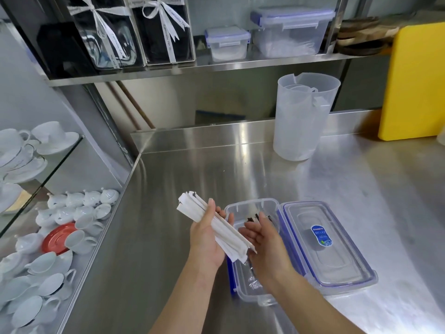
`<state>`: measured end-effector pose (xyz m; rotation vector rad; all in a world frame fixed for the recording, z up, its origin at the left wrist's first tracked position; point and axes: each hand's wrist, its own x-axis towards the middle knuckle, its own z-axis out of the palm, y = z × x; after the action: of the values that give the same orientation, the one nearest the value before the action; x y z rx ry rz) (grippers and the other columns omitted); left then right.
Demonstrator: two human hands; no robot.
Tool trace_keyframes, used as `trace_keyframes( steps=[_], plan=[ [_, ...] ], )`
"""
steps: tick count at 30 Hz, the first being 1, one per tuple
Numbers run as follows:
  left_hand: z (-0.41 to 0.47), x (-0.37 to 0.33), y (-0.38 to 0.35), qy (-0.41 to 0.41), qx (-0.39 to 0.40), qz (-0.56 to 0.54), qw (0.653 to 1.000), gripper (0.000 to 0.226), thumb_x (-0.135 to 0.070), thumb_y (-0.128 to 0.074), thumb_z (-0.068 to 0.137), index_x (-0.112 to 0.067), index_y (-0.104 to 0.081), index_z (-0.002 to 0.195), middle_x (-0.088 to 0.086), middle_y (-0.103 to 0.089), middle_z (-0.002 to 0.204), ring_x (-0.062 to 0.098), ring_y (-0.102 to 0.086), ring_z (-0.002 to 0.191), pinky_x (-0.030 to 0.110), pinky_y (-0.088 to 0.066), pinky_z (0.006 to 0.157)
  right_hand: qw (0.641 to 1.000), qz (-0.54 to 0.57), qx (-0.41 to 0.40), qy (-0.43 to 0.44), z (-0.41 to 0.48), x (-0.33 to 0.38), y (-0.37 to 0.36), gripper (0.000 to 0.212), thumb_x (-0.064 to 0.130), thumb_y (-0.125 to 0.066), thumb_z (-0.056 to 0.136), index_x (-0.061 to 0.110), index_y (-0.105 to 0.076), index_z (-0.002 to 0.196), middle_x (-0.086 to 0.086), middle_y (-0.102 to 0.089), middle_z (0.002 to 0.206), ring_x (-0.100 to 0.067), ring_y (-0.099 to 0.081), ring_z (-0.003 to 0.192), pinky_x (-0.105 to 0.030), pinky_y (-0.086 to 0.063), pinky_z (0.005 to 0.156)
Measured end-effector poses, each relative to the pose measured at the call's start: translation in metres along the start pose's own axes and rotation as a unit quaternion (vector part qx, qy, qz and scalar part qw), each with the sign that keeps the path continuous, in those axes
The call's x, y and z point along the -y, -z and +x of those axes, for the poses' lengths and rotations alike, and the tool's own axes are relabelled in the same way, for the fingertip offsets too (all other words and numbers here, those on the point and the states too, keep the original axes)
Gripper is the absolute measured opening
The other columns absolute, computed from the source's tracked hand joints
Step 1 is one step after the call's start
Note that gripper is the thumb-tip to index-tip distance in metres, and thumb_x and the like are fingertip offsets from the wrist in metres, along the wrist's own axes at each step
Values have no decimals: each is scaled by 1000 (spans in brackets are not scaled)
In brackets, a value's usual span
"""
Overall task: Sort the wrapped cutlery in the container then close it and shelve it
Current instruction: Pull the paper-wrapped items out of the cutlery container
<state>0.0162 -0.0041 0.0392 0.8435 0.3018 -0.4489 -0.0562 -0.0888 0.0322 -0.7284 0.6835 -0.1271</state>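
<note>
My left hand [204, 239] grips a bundle of white paper-wrapped cutlery [212, 222], held slantwise just above the left rim of a long clear container [252, 297] with blue clips. My right hand [262, 242] hovers palm-up over the container, fingers spread, its fingertips touching the lower end of the bundle. A few dark items lie at the container's far end [255, 216]. The clear lid [330, 247] with a blue sticker lies flat on the counter right beside the container.
A steel counter [173, 179] carries a translucent jug [301, 116] and a yellow board [414, 83] at the back. A shelf [216, 66] above holds two lidded boxes and ribboned gift boxes. White cups and teapots [60, 225] fill glass shelves at left.
</note>
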Motion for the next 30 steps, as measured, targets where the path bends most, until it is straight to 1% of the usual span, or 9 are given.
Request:
trace_keyframes(
  steps=[5, 10, 14, 17, 21, 24, 26, 28, 30],
  plan=[
    [-14, 20, -15, 13, 4, 22, 1000, 33, -29, -66, 84, -11, -47, 64, 2, -45, 51, 17, -47, 41, 24, -46, 45, 987, 154, 23, -47, -6, -8, -18, 35, 42, -56, 86, 8, -58, 78, -7, -68, 71, -24, -68, 72, -36, -53, 79],
    [-13, 12, -14, 6, 4, 22, 1000, 43, -36, -75, 72, -17, -40, 55, -2, -34, 50, 16, -36, 44, 25, -40, 46, 988, 149, -25, -25, -4, -8, -12, 38, 43, -52, 88, 5, -57, 90, -12, -62, 82, -29, -63, 86, -40, -50, 81],
    [-27, 20, -26, 1, 8, 24, 1000, 39, -20, -67, 84, -16, -39, 57, -3, -31, 44, 12, -34, 34, 20, -38, 39, 977, 205, 28, -55, -8, -12, -19, 35, 39, -53, 88, 12, -52, 66, -1, -50, 63, -19, -59, 67, -32, -49, 72],
    [-26, 18, -25, 1, 14, 56, 998, 35, -15, -65, 86, -14, -40, 61, -3, -32, 44, 10, -31, 32, 18, -32, 35, 992, 122, 15, -16, -2, -17, -17, 33, 38, -52, 89, 9, -60, 74, -3, -51, 63, -18, -58, 64, -30, -50, 69],
    [-27, 15, -14, 45, 64, 190, 979, 23, -7, -59, 88, -11, -48, 68, -3, -34, 44, 7, -29, 32, 15, -25, 33, 995, -51, 43, 73, 4, 2, -8, 32, 35, -59, 85, 4, -57, 82, -2, -53, 56, -11, -47, 41, -22, -39, 38],
    [-36, 15, -8, 117, 152, 303, 934, 15, 0, -52, 87, -10, -52, 78, -3, -36, 47, 7, -29, 34, 15, -25, 34, 974, -170, 120, 90, 8, 30, -4, 44, 40, -71, 71, 7, -57, 96, -5, -61, 75, -15, -58, 59, -25, -46, 50],
    [-40, 16, -6, 155, 200, 340, 906, 17, -1, -56, 86, -12, -51, 74, -2, -38, 47, 8, -31, 34, 16, -28, 35, 958, -224, 159, 79, 8, 44, -6, 35, 28, -75, 73, 11, -56, 97, -5, -64, 74, -17, -62, 69, -26, -50, 60],
    [-43, 15, -5, 186, 235, 332, 894, 18, -8, -65, 82, -13, -51, 72, -2, -41, 47, 8, -34, 33, 17, -31, 35, 958, -222, 170, 71, 7, 51, -10, 12, 8, -68, 80, 9, -57, 84, -5, -62, 60, -18, -62, 59, -25, -52, 56],
    [-46, 14, -2, 226, 274, 282, 891, 23, -15, -74, 74, -12, -51, 73, -1, -43, 45, 7, -38, 30, 16, -34, 34, 969, -160, 183, 48, 8, 51, -10, 19, -2, -61, 81, 9, -53, 69, -5, -56, 50, -18, -56, 48, -25, -50, 49]
  ],
)
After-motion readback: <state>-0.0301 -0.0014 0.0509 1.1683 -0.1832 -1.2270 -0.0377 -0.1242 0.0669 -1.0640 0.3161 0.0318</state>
